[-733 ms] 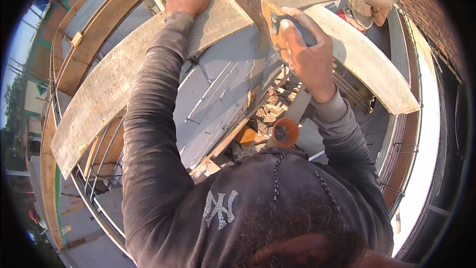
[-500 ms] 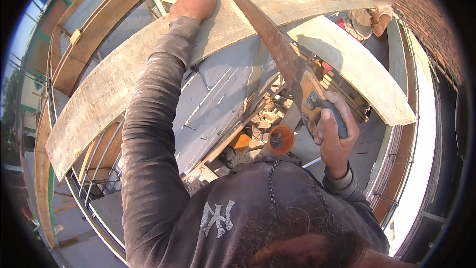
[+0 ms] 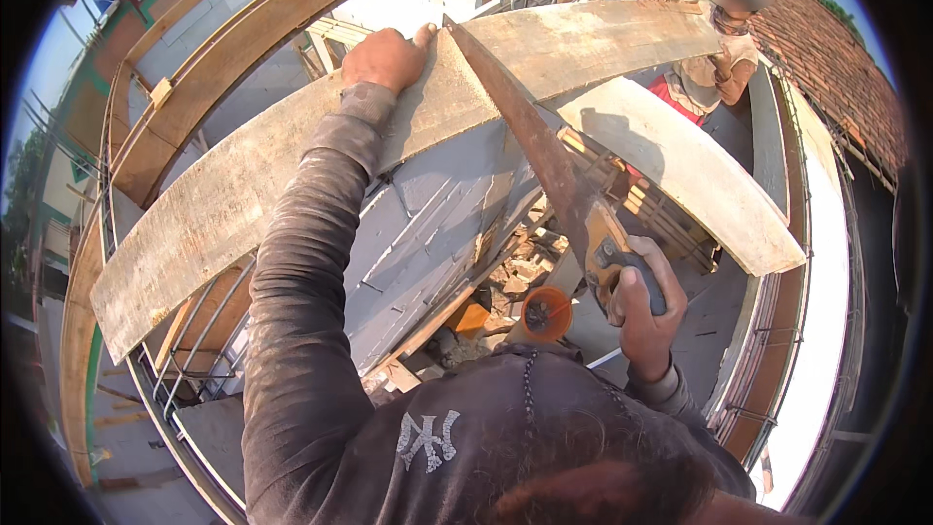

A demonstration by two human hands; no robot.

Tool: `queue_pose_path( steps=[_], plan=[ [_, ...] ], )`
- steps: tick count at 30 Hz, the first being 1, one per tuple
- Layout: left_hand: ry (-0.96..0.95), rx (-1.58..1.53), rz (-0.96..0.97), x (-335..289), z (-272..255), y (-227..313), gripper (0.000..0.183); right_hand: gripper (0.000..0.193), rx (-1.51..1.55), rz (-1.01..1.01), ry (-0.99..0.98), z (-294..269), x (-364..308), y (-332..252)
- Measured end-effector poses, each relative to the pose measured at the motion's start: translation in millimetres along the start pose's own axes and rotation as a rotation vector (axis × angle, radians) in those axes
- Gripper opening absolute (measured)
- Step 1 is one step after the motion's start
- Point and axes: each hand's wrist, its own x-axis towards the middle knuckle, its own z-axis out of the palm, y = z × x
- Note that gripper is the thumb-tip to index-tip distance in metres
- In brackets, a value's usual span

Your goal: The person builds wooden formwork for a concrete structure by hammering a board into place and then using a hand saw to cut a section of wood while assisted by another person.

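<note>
Shifted parts: right hand (image 3: 649,326) and handsaw (image 3: 546,151) sit lower and nearer the wearer than in the earliest frame.
Sweatshirt (image 3: 321,428): dark, lower centre; a pale interlaced-letter emblem (image 3: 428,440) marks the chest; no other writing is legible.
Saw grip: right of centre; the right hand's fingers and thumb wrap it.
Saw blade: slants up-left, its tip beside the left hand (image 3: 387,58); thin and rusty, it probably flexes, so the handle is the safe hold.
Left hand: upper centre, palm down, thumb outstretched; whether its hidden fingertips curl cannot be told.
Curved board (image 3: 437,107): arcs from left to upper right beneath that hand; likely stiff, fairly heavy, rough; best held by its edges, clear of the teeth.
Orange bucket (image 3: 556,333): below centre, grey matter inside.
Co-worker (image 3: 729,53): upper right, near the board's far end.
</note>
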Motion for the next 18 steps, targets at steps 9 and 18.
queue_pose_path(
  steps=[9, 18],
  plan=[
    [0.027, -0.064, 0.067, 2.6, 16.1, 29.5, 0.081, 0.028, -0.142, -0.284, -0.064, 61.8, 135.0, -21.2],
    [0.047, -0.005, 0.017, -6.7, 12.5, -1.8, 0.081, 0.032, -0.040, -0.082, -0.019, -10.9, -22.1, 2.1]
  ],
)
